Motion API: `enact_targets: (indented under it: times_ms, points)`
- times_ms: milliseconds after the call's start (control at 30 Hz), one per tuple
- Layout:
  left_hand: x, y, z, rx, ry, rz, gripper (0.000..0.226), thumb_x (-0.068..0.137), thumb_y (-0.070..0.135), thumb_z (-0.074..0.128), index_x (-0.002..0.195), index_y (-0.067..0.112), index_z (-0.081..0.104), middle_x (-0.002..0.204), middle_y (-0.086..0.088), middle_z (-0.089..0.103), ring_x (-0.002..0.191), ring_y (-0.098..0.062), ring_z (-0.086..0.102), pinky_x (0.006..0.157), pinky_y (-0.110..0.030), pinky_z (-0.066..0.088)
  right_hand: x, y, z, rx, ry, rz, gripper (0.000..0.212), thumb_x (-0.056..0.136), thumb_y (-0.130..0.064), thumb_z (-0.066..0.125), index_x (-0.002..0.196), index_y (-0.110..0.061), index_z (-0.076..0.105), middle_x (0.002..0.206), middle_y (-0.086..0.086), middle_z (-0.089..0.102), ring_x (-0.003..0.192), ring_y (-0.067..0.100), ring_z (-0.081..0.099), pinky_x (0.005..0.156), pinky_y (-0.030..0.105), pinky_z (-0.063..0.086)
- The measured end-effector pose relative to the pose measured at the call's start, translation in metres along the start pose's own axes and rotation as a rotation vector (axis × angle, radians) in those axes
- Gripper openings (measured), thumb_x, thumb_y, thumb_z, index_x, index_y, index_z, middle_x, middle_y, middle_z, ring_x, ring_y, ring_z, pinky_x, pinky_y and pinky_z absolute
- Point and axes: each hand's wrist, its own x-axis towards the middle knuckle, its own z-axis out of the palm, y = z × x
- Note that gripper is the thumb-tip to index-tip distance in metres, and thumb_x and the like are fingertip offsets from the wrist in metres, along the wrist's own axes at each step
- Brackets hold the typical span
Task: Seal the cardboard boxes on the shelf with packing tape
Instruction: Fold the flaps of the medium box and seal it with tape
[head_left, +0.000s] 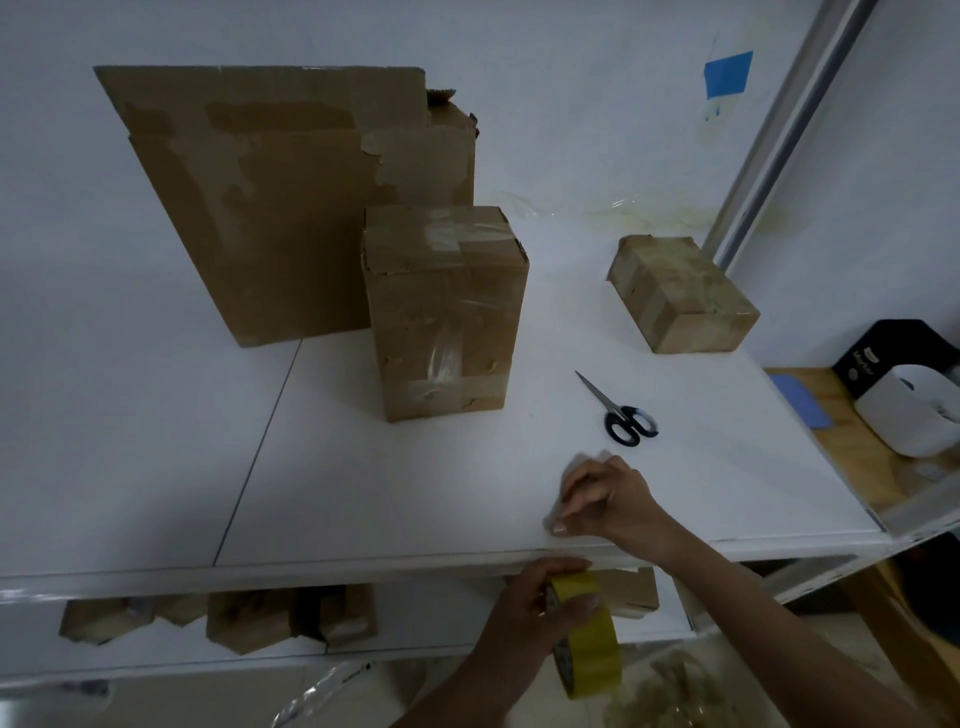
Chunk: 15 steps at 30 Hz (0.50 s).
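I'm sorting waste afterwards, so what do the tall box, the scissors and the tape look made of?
Tall box: matte brown cardboard with frayed, torn flap edges; glossy clear strips are stuck across it.
Scissors: shiny grey blades, apparently metal; black handles, likely plastic.
Tape: glossy yellowish film wound on a roll, probably plastic.
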Motion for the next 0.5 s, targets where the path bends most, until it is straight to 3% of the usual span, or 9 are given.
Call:
enact_targets:
  times_ms: [100, 200, 267, 367, 500]
  points:
    - [0.002, -0.003, -0.004, -0.034, -0.024, -0.031, 0.031, 0.082, 0.019, 0.08, 0.109, 0.031, 0.071, 0.117, -0.008, 0.069, 0.087, -0.007, 0.067, 0.076, -0.031, 0.048, -0.005, -0.003, 0.002, -0.005, 0.076, -0.08, 0.038, 0.061, -0.076, 0.068, 0.074, -0.041, 0.076, 0.092, -0.018, 0.066, 0.089, 0.0, 0.055, 0.084, 0.019, 0.039]
    - [0.003, -0.002, -0.008, 0.0, -0.041, -0.024, 0.038, 0.08, 0.01, 0.079, 0.109, 0.033, 0.071, 0.118, -0.005, 0.069, 0.087, 0.0, 0.066, 0.072, -0.02, 0.046, -0.009, -0.002, 0.007, -0.076, 0.145, -0.16, 0.029, 0.069, -0.065, 0.073, 0.074, -0.037, 0.076, 0.093, -0.019, 0.061, 0.087, 0.004, 0.058, 0.077, 0.029, 0.047]
    - [0.003, 0.001, -0.01, 0.017, -0.03, -0.055, 0.039, 0.084, 0.007, 0.075, 0.108, 0.037, 0.07, 0.119, 0.0, 0.069, 0.092, -0.002, 0.066, 0.076, -0.022, 0.048, -0.012, 0.001, 0.01, -0.136, 0.178, -0.186, 0.022, 0.072, -0.057, 0.075, 0.075, -0.036, 0.074, 0.098, -0.018, 0.058, 0.088, 0.006, 0.059, 0.072, 0.032, 0.049]
    - [0.001, 0.013, -0.013, 0.126, -0.072, -0.153, 0.04, 0.084, 0.021, 0.076, 0.097, 0.058, 0.069, 0.107, 0.02, 0.07, 0.109, -0.011, 0.061, 0.089, -0.036, 0.042, -0.019, 0.0, 0.012, -0.276, 0.152, -0.2, 0.012, 0.078, -0.045, 0.073, 0.084, -0.037, 0.067, 0.105, -0.016, 0.054, 0.093, 0.005, 0.053, 0.074, 0.038, 0.046]
    - [0.001, 0.033, -0.025, 0.203, -0.154, -0.276, 0.039, 0.069, 0.044, 0.073, 0.104, 0.059, 0.067, 0.131, 0.011, 0.06, 0.125, -0.017, 0.052, 0.1, -0.046, 0.047, -0.022, -0.003, 0.012, -0.386, 0.128, -0.145, 0.022, 0.09, -0.056, 0.055, 0.097, -0.035, 0.056, 0.109, -0.009, 0.052, 0.098, 0.013, 0.05, 0.081, 0.035, 0.042]
